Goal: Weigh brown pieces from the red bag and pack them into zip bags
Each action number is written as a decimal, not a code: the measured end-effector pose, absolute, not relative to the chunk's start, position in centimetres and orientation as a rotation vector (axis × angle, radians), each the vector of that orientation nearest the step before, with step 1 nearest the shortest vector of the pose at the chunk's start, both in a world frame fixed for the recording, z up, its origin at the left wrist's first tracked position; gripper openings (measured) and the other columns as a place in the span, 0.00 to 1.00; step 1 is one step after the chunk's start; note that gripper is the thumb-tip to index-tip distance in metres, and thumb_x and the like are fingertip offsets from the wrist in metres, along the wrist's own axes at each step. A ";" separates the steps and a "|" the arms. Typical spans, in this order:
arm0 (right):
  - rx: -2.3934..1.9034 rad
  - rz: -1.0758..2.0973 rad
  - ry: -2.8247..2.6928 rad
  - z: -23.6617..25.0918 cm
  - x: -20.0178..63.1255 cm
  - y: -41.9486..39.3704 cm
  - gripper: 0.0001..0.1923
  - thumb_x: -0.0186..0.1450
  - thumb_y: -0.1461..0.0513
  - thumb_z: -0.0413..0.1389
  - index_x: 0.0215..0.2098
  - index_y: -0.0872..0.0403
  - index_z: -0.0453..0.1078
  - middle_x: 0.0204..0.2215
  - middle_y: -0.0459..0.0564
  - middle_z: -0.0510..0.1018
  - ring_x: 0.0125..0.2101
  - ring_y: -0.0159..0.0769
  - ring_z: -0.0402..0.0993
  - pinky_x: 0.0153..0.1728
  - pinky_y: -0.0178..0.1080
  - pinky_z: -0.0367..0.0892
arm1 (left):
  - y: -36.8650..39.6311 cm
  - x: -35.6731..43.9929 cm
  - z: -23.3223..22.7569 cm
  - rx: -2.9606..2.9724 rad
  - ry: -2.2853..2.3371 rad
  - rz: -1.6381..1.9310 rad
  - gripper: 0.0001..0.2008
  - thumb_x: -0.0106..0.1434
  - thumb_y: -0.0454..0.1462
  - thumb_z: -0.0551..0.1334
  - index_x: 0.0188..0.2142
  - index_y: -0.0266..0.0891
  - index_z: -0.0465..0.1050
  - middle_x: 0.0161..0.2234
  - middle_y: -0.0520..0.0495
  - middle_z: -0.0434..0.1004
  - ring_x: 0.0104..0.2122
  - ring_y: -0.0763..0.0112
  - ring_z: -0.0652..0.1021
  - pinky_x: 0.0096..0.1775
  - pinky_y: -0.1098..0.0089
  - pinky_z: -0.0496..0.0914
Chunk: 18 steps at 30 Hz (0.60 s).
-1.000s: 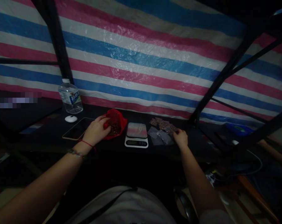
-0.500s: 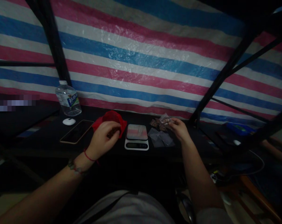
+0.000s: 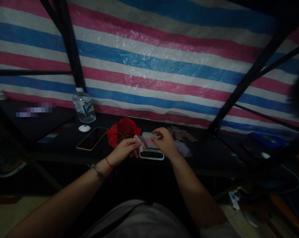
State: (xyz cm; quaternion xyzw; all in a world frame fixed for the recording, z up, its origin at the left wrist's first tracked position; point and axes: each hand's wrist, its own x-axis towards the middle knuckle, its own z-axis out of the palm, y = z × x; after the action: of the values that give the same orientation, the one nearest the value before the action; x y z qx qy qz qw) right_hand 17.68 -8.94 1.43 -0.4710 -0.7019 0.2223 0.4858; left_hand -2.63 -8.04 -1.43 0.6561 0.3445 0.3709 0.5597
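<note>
Small clear plastic bag [image 3: 142, 142], crinkled, pinched between left hand [image 3: 123, 151] and right hand [image 3: 165, 142], above scale [image 3: 151, 154].

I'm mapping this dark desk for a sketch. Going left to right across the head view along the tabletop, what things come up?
Clear plastic water bottle → small white round object → black phone → red plastic bag of brown pieces → small clear bag held in both hands → filled packets.

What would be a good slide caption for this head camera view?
Left hand and right hand hold a small clear plastic bag over a white digital scale, beside a red plastic bag.
</note>
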 end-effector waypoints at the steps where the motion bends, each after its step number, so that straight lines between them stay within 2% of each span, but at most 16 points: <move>1: -1.164 0.535 -1.725 1.2 17.2 -9.3 0.09 0.56 0.60 0.60 0.36 0.50 0.74 0.37 0.49 0.74 0.35 0.37 0.70 0.36 0.39 0.66 | -8.0 -2.6 -1.5 1.534 0.816 0.874 0.15 0.57 0.46 0.60 0.32 0.34 0.70 0.28 0.47 0.76 0.20 0.76 0.73 0.20 0.77 0.59; 5: -1.142 0.713 -1.945 -0.1 15.3 -11.2 0.11 0.57 0.59 0.60 0.39 0.49 0.75 0.33 0.48 0.78 0.30 0.36 0.71 0.33 0.38 0.65 | -8.1 -2.1 -2.2 1.582 0.865 0.836 0.15 0.58 0.46 0.59 0.30 0.34 0.70 0.23 0.50 0.73 0.20 0.77 0.72 0.21 0.78 0.60; 10: -1.264 0.672 -2.019 -0.8 14.8 -12.4 0.10 0.58 0.62 0.58 0.38 0.51 0.76 0.30 0.47 0.79 0.30 0.35 0.73 0.33 0.36 0.64 | -8.5 -1.5 -3.3 1.652 0.849 0.807 0.14 0.56 0.45 0.61 0.26 0.34 0.69 0.20 0.52 0.71 0.20 0.77 0.72 0.22 0.77 0.62; 15: -1.073 1.108 -1.978 -0.5 16.0 -11.9 0.10 0.61 0.62 0.54 0.38 0.52 0.76 0.32 0.45 0.80 0.33 0.34 0.75 0.35 0.34 0.66 | -9.0 -1.5 -3.2 1.702 0.795 0.819 0.14 0.59 0.45 0.59 0.27 0.35 0.69 0.20 0.52 0.72 0.21 0.76 0.73 0.26 0.75 0.66; 18: -1.082 1.179 -1.958 -0.8 16.5 -11.4 0.10 0.62 0.61 0.53 0.35 0.53 0.76 0.30 0.45 0.79 0.30 0.32 0.74 0.32 0.33 0.65 | -9.1 -1.6 -3.1 1.755 0.796 0.795 0.15 0.61 0.45 0.57 0.29 0.35 0.70 0.22 0.51 0.73 0.22 0.75 0.74 0.26 0.75 0.67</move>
State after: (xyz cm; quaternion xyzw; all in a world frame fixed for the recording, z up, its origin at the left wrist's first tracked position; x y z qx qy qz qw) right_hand 16.46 -11.42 -0.79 -0.4080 -0.7382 0.4446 0.3016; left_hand -1.59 -9.12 -3.06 0.7269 0.3300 0.3293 0.5044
